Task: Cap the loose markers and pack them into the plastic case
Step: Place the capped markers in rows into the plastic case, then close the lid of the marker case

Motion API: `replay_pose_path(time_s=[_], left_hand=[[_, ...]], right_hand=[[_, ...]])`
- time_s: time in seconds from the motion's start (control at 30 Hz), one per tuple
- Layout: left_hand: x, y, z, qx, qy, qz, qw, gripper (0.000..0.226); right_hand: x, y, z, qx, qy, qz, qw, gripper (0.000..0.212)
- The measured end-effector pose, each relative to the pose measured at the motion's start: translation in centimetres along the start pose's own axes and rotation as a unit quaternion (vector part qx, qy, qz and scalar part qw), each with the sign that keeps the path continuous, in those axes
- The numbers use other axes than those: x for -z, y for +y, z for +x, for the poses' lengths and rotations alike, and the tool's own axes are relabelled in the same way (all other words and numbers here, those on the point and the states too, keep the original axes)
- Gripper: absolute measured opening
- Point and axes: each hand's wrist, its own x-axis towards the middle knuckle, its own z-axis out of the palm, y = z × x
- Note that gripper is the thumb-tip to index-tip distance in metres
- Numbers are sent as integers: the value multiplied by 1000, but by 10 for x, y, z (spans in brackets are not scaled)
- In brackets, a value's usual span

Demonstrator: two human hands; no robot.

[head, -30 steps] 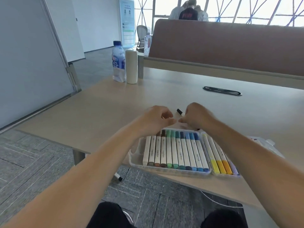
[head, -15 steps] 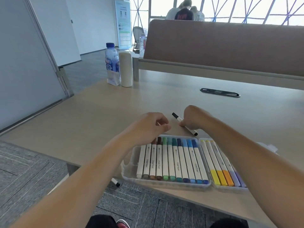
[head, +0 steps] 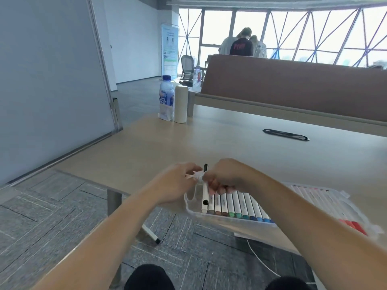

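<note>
The person sits at the near edge of a pale wooden table (head: 209, 143), both bare forearms reaching in over an open plastic case (head: 189, 206) that lies right at that edge. The right hand (head: 226, 176) has its grip closed round a black-capped marker (head: 204, 190), fingers curled over the upper part of the white barrel. The marker points away from the person, in line with the others, at the left end of the case. Whether it already lies in the tray or is held just above it, I cannot tell.

The left hand (head: 180, 181) is close beside it, fingertips drawn together next to the marker's far end. That spot is a pale blur, so I cannot tell if this grip holds anything.

In the case a row of markers (head: 236, 205) lies side by side, with brown, green and blue caps toward the person. To the right is the case's other half (head: 326, 197) (washed out by glare), with red caps showing at its near end.

A loose marker (head: 150, 234) lies on the grey carpet under the table. At the table's far left corner a water bottle (head: 167, 99) stands just beside a white cylinder (head: 180, 104), and a black oval cable port (head: 285, 135) is set into the tabletop well beyond the hands.
</note>
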Motion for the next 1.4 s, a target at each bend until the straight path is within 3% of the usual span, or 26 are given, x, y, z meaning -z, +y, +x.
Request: replay_pose_path(time_s=[0.27, 0.37, 0.67, 0.87, 1.03, 1.23, 1.4], left_hand=[[-4, 3, -14, -26, -33, 50, 998, 42], [-9, -3, -12, -26, -49, 58, 997, 54], [-11, -7, -9, -13, -62, 52, 997, 74], [-6, 6, -9, 3, -79, 119, 990, 69], [-19, 41, -9, -21, -23, 104, 994, 51], [-75, 118, -3, -74, -28, 36, 996, 41], [-130, 181, 11, -120, -79, 15, 989, 41]], right_hand=[[-12, 1, -1, 27, 65, -87, 994, 39], [-10, 3, -3, 40, 66, -122, 990, 42], [-16, 8, 8, 60, 81, -185, 978, 33], [-17, 10, -6, 84, 95, -185, 974, 38], [6, 36, -41, 113, 179, -120, 970, 38], [69, 123, -90, 11, 300, -142, 943, 31], [116, 197, -124, -107, 392, -171, 898, 34]])
